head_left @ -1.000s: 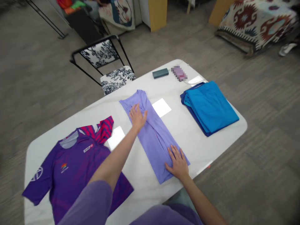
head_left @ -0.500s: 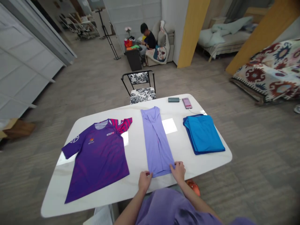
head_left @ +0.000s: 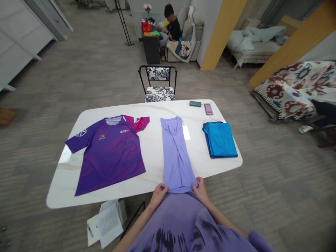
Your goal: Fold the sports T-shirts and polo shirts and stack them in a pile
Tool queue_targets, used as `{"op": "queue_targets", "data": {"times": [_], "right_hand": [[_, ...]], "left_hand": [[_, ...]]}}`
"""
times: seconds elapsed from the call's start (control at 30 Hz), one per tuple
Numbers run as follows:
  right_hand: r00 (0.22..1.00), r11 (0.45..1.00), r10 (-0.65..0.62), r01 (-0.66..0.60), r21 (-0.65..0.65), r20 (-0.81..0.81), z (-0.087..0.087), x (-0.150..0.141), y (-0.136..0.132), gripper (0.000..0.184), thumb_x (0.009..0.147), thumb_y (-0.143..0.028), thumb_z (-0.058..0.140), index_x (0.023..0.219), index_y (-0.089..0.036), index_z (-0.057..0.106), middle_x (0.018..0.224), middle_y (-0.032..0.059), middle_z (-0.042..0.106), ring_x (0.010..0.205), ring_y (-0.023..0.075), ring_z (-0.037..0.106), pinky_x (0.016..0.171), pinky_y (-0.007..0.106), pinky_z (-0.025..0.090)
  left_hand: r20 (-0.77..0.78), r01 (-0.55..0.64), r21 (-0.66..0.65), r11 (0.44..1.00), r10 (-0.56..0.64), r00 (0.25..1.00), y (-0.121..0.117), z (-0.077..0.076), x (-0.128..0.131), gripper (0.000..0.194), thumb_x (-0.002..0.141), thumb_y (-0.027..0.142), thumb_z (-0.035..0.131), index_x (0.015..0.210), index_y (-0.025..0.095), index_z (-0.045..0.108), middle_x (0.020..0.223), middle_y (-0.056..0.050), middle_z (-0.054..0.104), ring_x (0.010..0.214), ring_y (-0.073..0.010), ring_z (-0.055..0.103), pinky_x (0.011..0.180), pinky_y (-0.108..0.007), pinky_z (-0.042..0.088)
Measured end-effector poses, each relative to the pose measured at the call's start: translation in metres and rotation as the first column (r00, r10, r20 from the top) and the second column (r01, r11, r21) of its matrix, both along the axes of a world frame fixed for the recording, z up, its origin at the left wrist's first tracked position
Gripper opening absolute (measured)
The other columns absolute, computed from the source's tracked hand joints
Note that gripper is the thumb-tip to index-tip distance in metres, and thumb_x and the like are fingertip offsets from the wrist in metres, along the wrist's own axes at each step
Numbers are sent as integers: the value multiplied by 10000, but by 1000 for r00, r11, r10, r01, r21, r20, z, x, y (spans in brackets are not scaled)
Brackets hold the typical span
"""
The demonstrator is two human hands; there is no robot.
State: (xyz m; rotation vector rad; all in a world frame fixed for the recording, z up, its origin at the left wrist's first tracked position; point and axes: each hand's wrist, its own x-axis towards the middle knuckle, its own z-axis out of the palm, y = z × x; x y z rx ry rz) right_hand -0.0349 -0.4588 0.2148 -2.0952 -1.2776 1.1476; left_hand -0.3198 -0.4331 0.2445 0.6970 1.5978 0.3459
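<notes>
A lavender shirt (head_left: 176, 154), its sides folded inward into a long strip, lies on the white table (head_left: 152, 140) with its collar at the far end. At the hem's left corner, my left hand (head_left: 159, 194) pinches the cloth. My right hand (head_left: 201, 189) grips the right corner of the same hem. The near end of the shirt reaches past the table's front edge. To the left, a purple jersey (head_left: 112, 154) with one pink-striped sleeve is spread flat. On the right sits a folded stack topped by a blue garment (head_left: 222, 140), with darker blue cloth beneath.
A dark power bank (head_left: 195, 104) and a pixelated phone (head_left: 208, 109) lie at the far right corner. Beyond the table stands a patterned chair (head_left: 160, 84). A person (head_left: 172, 26) sits further back. Papers (head_left: 107, 224) are below the front edge.
My hands have drawn the shirt's hem toward me, past the table's front edge. The view has shifted, and a person's leg and shoe now show at the far right.
</notes>
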Motion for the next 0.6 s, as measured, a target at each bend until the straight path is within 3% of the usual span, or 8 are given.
{"op": "queue_targets", "data": {"times": [0.1, 0.17, 0.23, 0.33, 0.47, 0.53, 0.6], "right_hand": [[995, 995, -57, 63, 77, -83, 28, 4, 2, 421, 907, -529, 568, 1251, -296, 504, 856, -1, 761, 677, 253, 713, 671, 393, 597], [991, 990, -54, 69, 121, -124, 44, 7, 37, 473, 924, -536, 593, 1312, -283, 501, 824, -20, 736, 668, 229, 689, 683, 371, 588], [989, 987, -34, 56, 152, -141, 55, 10, 99, 492, 933, -527, 615, 1335, -262, 510, 794, -36, 701, 683, 216, 675, 707, 358, 581], [989, 972, -17, 50, 228, -148, 58, 8, 226, 478, 940, -514, 645, 1322, -245, 545, 817, -29, 682, 742, 217, 695, 767, 360, 584], [987, 958, 9, 38, 285, -162, 29, -7, 391, 618, 1017, -557, 581, 1501, -200, 438, 1089, 81, 757, 886, 231, 739, 853, 383, 604], [991, 949, 83, -45, 314, -108, 1, -15, 443, 705, 1061, -555, 531, 1608, -160, 326, 1302, 160, 743, 1069, 255, 746, 960, 415, 603], [980, 921, 197, -191, 338, 15, -31, -19, 469, 700, 1091, -517, 499, 1642, -122, 323, 1492, 216, 670, 1306, 290, 679, 1126, 468, 547]], "left_hand": [[115, -104, 19, 994, 102, 988, 2, 14, -14, 381, 658, 543, 781, 677, 264, 522, 653, 9, 633, 676, -201, 688, 657, -315, 557], [216, -184, 19, 983, 176, 960, 32, 24, -20, 410, 653, 554, 815, 688, 253, 538, 672, 1, 657, 662, -177, 679, 637, -283, 538], [280, -232, 25, 972, 216, 935, 86, 32, -24, 425, 643, 529, 858, 699, 239, 552, 716, -18, 692, 691, -170, 697, 653, -269, 539], [291, -274, 79, 959, 240, 926, 198, 31, -28, 403, 674, 495, 881, 776, 225, 600, 810, -40, 738, 782, -177, 737, 740, -278, 576], [229, -357, 176, 917, 314, 921, 347, -1, -26, 419, 873, 610, 741, 966, 210, 660, 1019, -105, 787, 965, -219, 782, 881, -346, 616], [61, -311, 318, 896, 308, 949, 395, -27, -15, 463, 993, 631, 577, 1112, 197, 681, 1218, -158, 785, 1106, -257, 779, 994, -429, 617], [-114, -195, 447, 873, 272, 956, 417, -57, 1, 451, 1030, 552, 547, 1261, 190, 687, 1417, -183, 731, 1322, -289, 710, 1169, -494, 545]]}}
